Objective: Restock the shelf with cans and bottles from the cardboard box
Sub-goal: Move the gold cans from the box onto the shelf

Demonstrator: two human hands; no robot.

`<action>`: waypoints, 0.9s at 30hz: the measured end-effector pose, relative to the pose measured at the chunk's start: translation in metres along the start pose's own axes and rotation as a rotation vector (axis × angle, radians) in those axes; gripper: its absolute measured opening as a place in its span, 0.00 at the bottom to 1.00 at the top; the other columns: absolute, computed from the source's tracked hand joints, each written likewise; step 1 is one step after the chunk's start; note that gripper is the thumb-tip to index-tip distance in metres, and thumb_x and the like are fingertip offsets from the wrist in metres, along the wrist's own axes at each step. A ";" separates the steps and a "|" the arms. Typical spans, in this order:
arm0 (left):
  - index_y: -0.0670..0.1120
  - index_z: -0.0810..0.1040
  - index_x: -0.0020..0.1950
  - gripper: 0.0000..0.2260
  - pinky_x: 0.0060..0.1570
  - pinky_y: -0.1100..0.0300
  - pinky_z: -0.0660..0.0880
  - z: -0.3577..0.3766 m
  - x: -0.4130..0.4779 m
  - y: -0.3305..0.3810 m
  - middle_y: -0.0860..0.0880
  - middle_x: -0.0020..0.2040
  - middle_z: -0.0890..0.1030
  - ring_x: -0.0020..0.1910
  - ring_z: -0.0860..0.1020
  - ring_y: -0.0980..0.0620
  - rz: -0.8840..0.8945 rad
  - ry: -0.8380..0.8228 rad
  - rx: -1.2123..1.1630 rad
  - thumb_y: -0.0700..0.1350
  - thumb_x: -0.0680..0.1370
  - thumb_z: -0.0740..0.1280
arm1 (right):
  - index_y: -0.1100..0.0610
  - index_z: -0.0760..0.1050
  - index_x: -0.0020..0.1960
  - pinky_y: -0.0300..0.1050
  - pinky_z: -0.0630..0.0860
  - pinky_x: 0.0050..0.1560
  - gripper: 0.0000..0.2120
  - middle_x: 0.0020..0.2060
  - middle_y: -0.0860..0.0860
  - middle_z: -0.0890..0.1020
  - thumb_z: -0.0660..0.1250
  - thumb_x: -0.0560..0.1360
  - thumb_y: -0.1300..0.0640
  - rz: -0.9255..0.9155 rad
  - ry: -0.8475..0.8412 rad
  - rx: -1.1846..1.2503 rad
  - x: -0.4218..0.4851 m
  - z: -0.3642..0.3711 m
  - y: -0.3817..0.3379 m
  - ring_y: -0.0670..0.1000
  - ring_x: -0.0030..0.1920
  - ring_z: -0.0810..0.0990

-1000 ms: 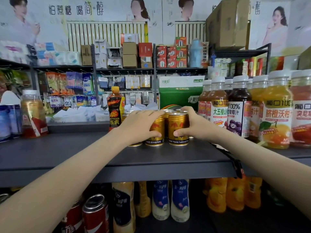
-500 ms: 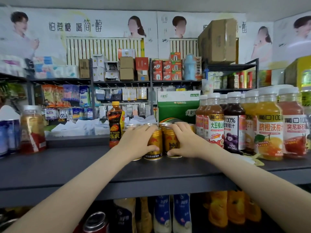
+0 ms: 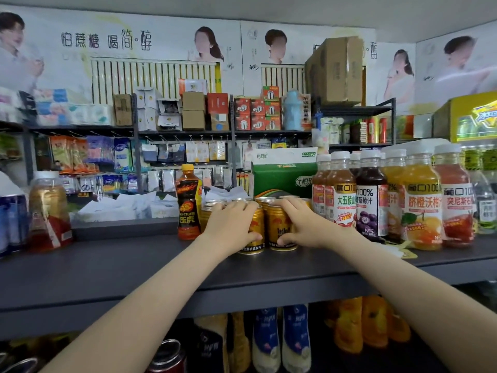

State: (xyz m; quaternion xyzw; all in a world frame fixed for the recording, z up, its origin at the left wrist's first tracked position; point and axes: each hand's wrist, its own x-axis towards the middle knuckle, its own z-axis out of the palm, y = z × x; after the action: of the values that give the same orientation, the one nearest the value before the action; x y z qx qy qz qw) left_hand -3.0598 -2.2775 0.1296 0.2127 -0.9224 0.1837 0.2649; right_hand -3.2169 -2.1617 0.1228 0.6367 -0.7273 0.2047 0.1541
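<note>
The left hand (image 3: 231, 227) is curled round the left gold can (image 3: 256, 224), fingers over the rim at the top and thumb across the front near the base. The right hand (image 3: 304, 224) grips the right gold can (image 3: 277, 224) in the same way, fingers draped over the top, thumb low on the label. The two cans stand upright, side by side and touching or nearly so, on the dark grey shelf (image 3: 134, 265), a little back from its front edge. Right behind them are more gold cans (image 3: 289, 197), of which only the lids show. Just to the left of the group stands a dark Hi-Tiger bottle (image 3: 188, 203) with an orange cap; behind the cans sits a green carton (image 3: 285, 176). To the right, close beside the right wrist, a row of white-capped juice bottles (image 3: 371, 195) runs along the shelf. Well apart on the left stand a jar (image 3: 48, 211) with an amber fill and some blue cans (image 3: 10, 219). On the level below, white and blue bottles (image 3: 282, 340) and a red can (image 3: 166, 356) show under the shelf edge.
</note>
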 end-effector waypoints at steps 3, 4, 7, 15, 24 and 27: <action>0.50 0.60 0.74 0.31 0.70 0.48 0.57 0.001 -0.002 0.001 0.48 0.73 0.66 0.72 0.63 0.47 -0.005 0.017 -0.007 0.61 0.76 0.64 | 0.54 0.53 0.76 0.50 0.49 0.74 0.41 0.76 0.53 0.51 0.72 0.72 0.46 0.027 0.037 -0.082 -0.006 0.000 -0.002 0.53 0.76 0.45; 0.51 0.60 0.75 0.31 0.71 0.47 0.54 0.001 -0.004 0.002 0.48 0.73 0.65 0.73 0.61 0.47 -0.009 0.029 -0.014 0.61 0.76 0.64 | 0.53 0.52 0.76 0.51 0.48 0.74 0.40 0.76 0.53 0.49 0.70 0.73 0.45 0.043 0.077 -0.098 -0.009 0.000 -0.005 0.53 0.76 0.44; 0.51 0.60 0.75 0.29 0.73 0.44 0.48 -0.007 -0.019 0.005 0.48 0.74 0.63 0.74 0.58 0.48 -0.013 0.084 -0.060 0.60 0.77 0.62 | 0.55 0.54 0.76 0.52 0.50 0.74 0.35 0.75 0.56 0.53 0.68 0.75 0.49 0.037 0.195 -0.117 -0.018 -0.001 -0.023 0.55 0.75 0.48; 0.44 0.72 0.67 0.19 0.66 0.55 0.65 -0.041 -0.149 0.003 0.46 0.68 0.71 0.67 0.68 0.47 -0.150 0.378 -0.329 0.47 0.77 0.65 | 0.64 0.70 0.64 0.39 0.60 0.64 0.20 0.60 0.59 0.74 0.67 0.74 0.62 -0.327 0.486 0.039 -0.061 0.022 -0.139 0.54 0.62 0.67; 0.41 0.63 0.71 0.22 0.61 0.53 0.67 -0.033 -0.446 0.029 0.43 0.68 0.66 0.66 0.67 0.43 -0.834 -0.164 -0.452 0.41 0.78 0.63 | 0.59 0.68 0.68 0.39 0.66 0.61 0.20 0.63 0.54 0.73 0.63 0.77 0.61 -0.584 -0.161 0.523 -0.184 0.178 -0.328 0.52 0.64 0.70; 0.41 0.62 0.72 0.24 0.61 0.50 0.69 -0.037 -0.542 0.029 0.41 0.66 0.67 0.64 0.69 0.42 -1.045 -0.357 -0.428 0.42 0.78 0.63 | 0.56 0.67 0.68 0.39 0.66 0.60 0.19 0.63 0.51 0.72 0.61 0.77 0.61 -0.674 -0.446 0.586 -0.231 0.237 -0.403 0.51 0.65 0.70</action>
State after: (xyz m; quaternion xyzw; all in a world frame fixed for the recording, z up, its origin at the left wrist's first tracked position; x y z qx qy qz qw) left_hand -2.6419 -2.0760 -0.1546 0.6081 -0.7424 -0.1997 0.1980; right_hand -2.7767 -2.1217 -0.1543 0.8811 -0.4083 0.1983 -0.1328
